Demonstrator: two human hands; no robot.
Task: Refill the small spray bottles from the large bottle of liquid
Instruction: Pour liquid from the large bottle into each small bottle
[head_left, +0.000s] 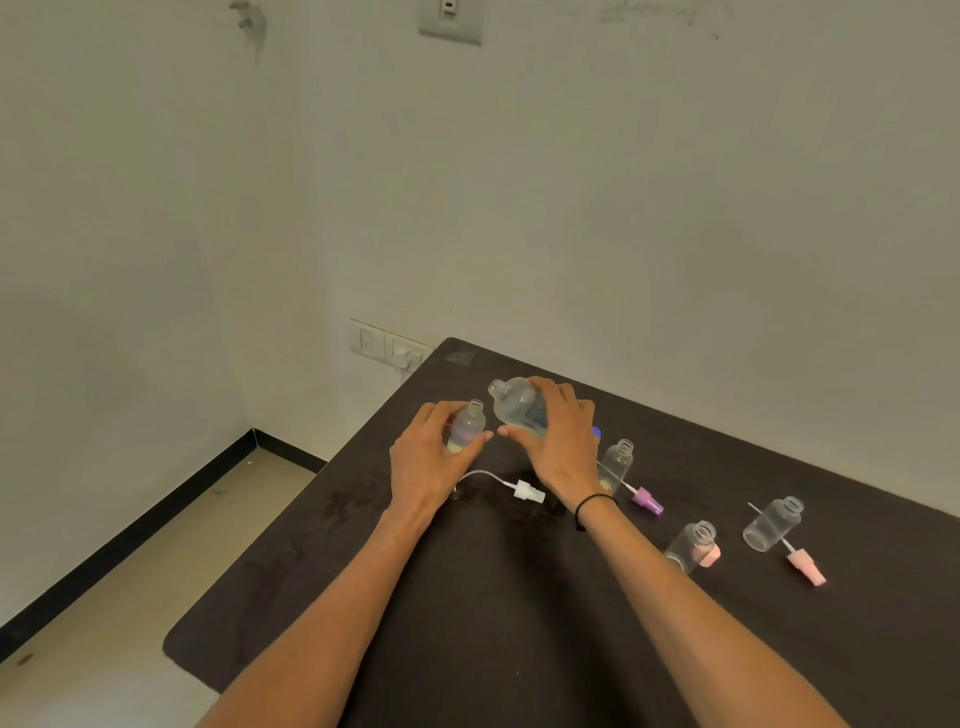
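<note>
1. The person's left hand (434, 457) curls round a small clear plastic spray bottle (467, 427) that stands upright and uncapped on the dark brown table (363, 597). A shallow layer of pale yellowish liquid sits at its bottom; the rest looks empty.
2. At 5 o'clock from that hand, a white spray pump with a long clear dip tube (511, 486) lies flat on the table, between the two wrists.
3. The right hand (558, 441) grips the large clear plastic bottle (517, 402) from above, fingers wrapped over its body. It is tilted, its open neck pointing toward 10 o'clock, near but above the small bottle's mouth. No stream of liquid can be made out, and its fill level cannot be told.
4. A small blue cap (596, 432) peeks out just behind the right hand at 3 o'clock.
5. At 4 o'clock from the right hand stands a second clear uncapped bottle (618, 462), apparently empty, with a purple spray pump (647, 500) lying just beside it.
6. Further toward 4 o'clock, a third clear bottle (691, 545) stands open, touching a pink pump (710, 557).
7. Farthest right, a fourth clear bottle (774, 522) stands open and apparently empty, another pink spray pump (805, 566) lying at its 5 o'clock.
</note>
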